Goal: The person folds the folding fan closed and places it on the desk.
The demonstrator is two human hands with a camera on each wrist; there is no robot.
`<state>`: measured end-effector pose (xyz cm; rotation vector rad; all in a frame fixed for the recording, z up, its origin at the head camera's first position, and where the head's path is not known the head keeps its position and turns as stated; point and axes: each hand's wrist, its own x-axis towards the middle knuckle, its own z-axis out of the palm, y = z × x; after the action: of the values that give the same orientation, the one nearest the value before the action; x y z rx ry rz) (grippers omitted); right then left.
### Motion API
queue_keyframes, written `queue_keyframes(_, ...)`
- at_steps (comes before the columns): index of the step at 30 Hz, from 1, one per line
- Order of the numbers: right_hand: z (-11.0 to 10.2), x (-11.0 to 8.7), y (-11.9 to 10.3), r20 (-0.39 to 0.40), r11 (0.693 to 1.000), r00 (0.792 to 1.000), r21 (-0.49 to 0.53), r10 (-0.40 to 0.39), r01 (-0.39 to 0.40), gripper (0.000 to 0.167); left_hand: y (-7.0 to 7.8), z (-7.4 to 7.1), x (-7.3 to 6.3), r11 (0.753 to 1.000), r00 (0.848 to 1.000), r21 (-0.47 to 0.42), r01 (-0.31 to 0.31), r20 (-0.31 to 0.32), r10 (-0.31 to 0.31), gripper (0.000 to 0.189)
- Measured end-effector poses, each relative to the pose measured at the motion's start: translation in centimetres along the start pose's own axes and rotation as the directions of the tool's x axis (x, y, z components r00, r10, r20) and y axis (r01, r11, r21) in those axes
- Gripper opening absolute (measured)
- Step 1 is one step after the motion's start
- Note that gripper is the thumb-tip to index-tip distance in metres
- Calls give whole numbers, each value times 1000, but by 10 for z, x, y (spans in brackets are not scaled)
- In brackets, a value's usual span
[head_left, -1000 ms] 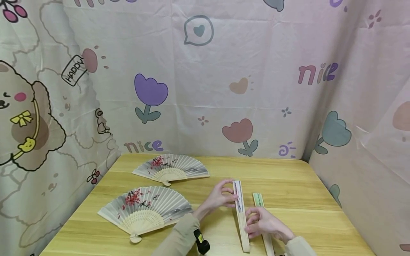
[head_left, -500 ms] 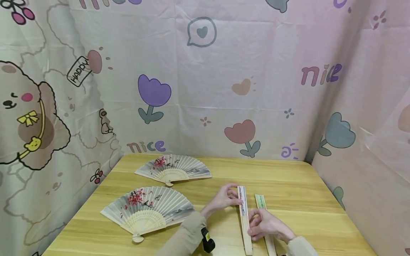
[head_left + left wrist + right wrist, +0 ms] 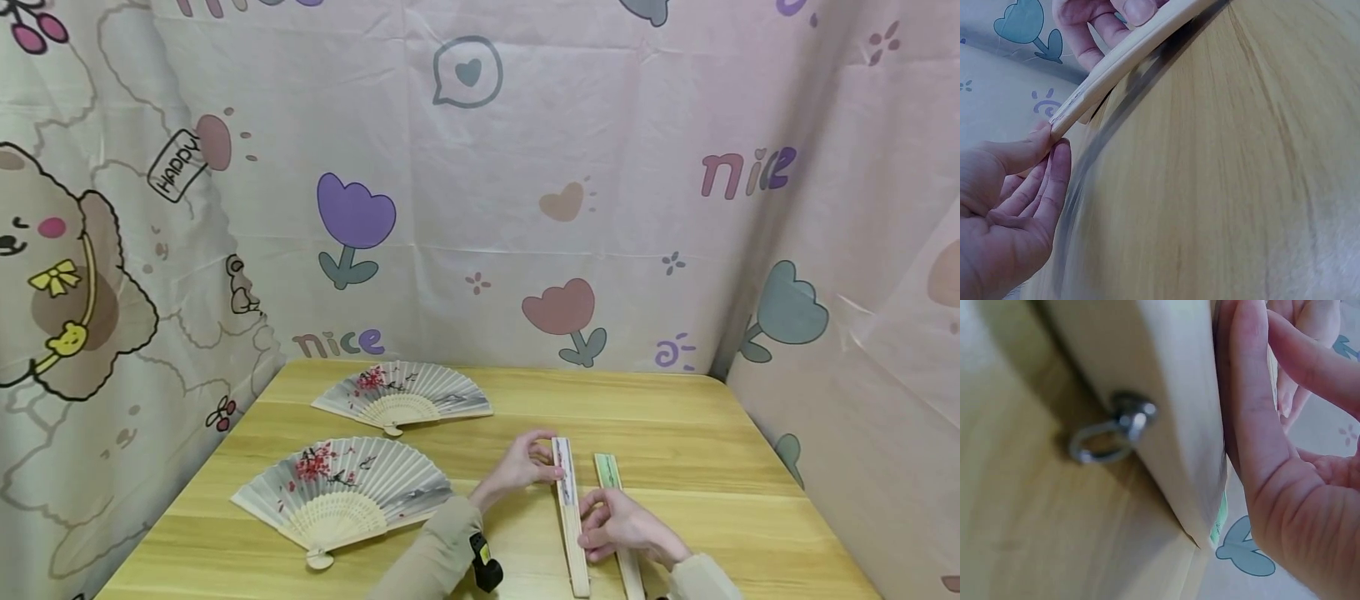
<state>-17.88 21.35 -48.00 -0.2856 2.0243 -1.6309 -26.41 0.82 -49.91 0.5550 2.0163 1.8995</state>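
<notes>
A folded hand fan (image 3: 567, 508) with a grey-purple patterned upper end is between my two hands, its far end pointing away from me. My left hand (image 3: 521, 467) pinches that far end between thumb and fingers, plain to see on the fan (image 3: 1129, 56) in the left wrist view. Lower down, my right hand (image 3: 626, 525) holds the fan's side with thumb and bent fingers. A second folded fan (image 3: 608, 472), with a green patterned end, lies just right of it, partly behind my right hand. Its metal ring (image 3: 1107, 440) shows in the right wrist view.
Two spread fans with red blossoms lie on the wooden table (image 3: 660, 417): one open fan (image 3: 345, 492) at the near left, another open fan (image 3: 405, 396) behind it. A printed cloth (image 3: 465, 208) hangs behind the table and along both sides.
The held folded fan has come slightly nearer and to the right, my left hand moving with it. The right hand has barely moved. The other fans lie as before.
</notes>
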Motion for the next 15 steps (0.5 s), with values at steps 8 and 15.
queue_keyframes(8,1,4,-1,-3,1000,1000,-7,13,-13,35,0,-5,-3,999,1000,-39,11,0,-11,72)
queue_keyframes(15,1,5,0,-4,999,1000,-32,6,-6,36,2,-5,-5,1000,1000,-15,17,-5,-17,72)
